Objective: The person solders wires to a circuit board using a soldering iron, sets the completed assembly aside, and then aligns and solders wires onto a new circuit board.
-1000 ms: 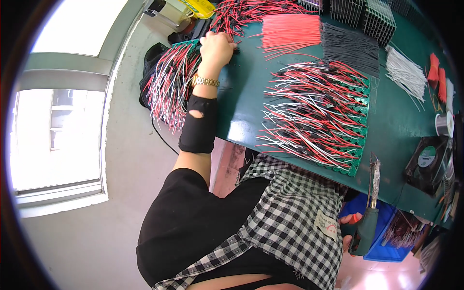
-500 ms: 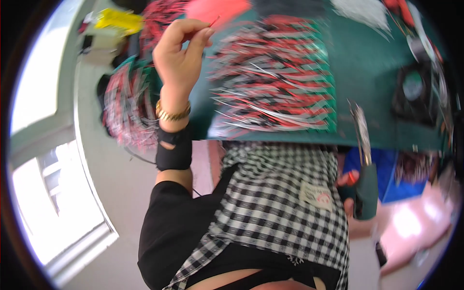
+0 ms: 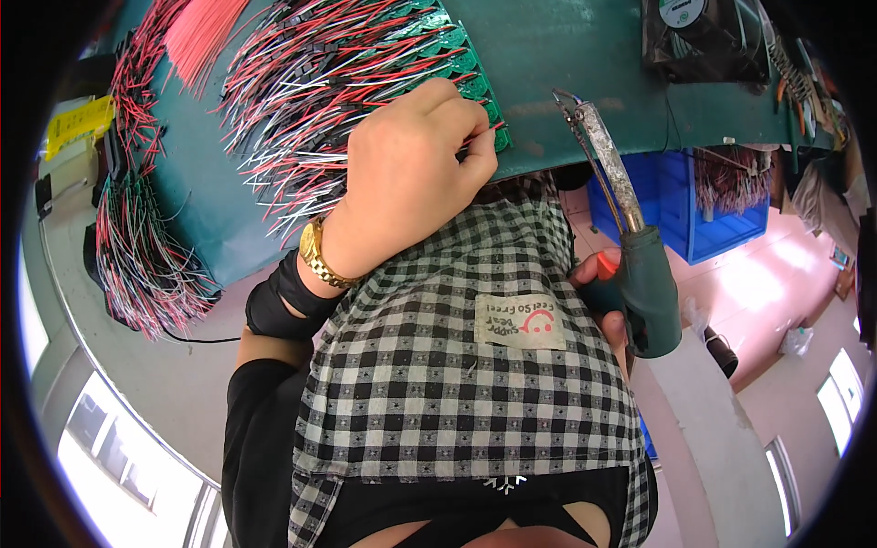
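My left hand (image 3: 411, 169) is closed in a pinch at the near right corner of a panel of green circuit boards (image 3: 470, 59). A short red wire (image 3: 498, 126) shows at its fingertips, touching or just over the board edge. Rows of red, black and white wires (image 3: 301, 110) fan out leftward from the panel, and the hand covers some of them. My right hand (image 3: 612, 324) grips the dark green handle of a soldering gun (image 3: 647, 292) beside my checked apron. The gun's metal barrel points up and slightly left, its tip (image 3: 562, 96) apart from the boards.
Loose red wires (image 3: 196, 46) lie at the far left of the green table (image 3: 566, 55). A wired bundle (image 3: 142, 265) hangs over the left edge, near a yellow packet (image 3: 78, 126). A black fan (image 3: 708, 46) stands far right. Below the table's right side sits a blue crate (image 3: 731, 233).
My left hand has come down and right from above the wires to the panel's near right corner. The view has shifted, and the soldering gun remains in my right hand.
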Motion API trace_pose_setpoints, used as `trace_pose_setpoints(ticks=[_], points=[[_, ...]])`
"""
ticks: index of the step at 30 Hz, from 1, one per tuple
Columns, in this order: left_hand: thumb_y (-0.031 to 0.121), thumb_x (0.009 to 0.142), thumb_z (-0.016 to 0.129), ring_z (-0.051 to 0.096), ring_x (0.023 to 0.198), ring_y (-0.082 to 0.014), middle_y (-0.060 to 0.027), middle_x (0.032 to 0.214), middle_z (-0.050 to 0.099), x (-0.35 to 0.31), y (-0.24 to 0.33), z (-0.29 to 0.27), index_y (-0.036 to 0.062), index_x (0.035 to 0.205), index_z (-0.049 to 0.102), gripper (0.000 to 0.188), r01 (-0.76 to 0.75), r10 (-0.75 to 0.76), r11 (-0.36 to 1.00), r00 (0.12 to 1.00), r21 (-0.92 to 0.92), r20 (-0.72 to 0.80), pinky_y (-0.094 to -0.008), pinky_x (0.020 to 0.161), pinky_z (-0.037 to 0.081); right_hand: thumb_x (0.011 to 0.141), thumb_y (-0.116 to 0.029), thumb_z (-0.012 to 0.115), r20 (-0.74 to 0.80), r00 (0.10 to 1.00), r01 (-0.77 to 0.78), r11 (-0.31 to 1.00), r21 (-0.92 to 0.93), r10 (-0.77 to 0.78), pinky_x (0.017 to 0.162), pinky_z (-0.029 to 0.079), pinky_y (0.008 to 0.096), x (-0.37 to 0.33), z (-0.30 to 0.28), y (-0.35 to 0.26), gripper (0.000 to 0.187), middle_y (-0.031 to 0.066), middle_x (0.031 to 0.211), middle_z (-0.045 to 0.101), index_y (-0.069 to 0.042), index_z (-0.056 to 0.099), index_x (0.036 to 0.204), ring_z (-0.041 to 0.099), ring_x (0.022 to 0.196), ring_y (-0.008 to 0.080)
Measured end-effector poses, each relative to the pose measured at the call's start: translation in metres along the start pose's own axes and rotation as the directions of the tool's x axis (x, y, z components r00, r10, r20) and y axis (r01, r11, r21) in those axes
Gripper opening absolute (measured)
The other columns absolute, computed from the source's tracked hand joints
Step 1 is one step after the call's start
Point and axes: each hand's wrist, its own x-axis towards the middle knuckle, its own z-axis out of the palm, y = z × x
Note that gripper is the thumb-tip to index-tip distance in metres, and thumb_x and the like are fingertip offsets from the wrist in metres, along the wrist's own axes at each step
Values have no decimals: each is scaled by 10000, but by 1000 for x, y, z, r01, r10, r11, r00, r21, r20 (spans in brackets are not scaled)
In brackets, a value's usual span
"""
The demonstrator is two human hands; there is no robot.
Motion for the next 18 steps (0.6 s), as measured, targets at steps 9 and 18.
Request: trace_pose_setpoints(ticks=[9,18], points=[[63,653,678,552,529,-222,-34,627,537,2,2,-7,74,651,597,82,115,-112,989,993,-89,40,-306,460,439,793,-557,563,50,999,21,997,-70,-18,706,402,306,-7,-7,3,625,89,856,560,44,573,962,522,788,198],[28,657,677,504,495,-135,-36,645,527,2,-2,-9,33,689,594,90,61,-56,997,994,-46,93,-244,457,399,833,-482,553,97,993,-43,975,-220,65,630,375,303,-2,-10,-6,483,69,824,571,-12,601,933,487,697,183]])
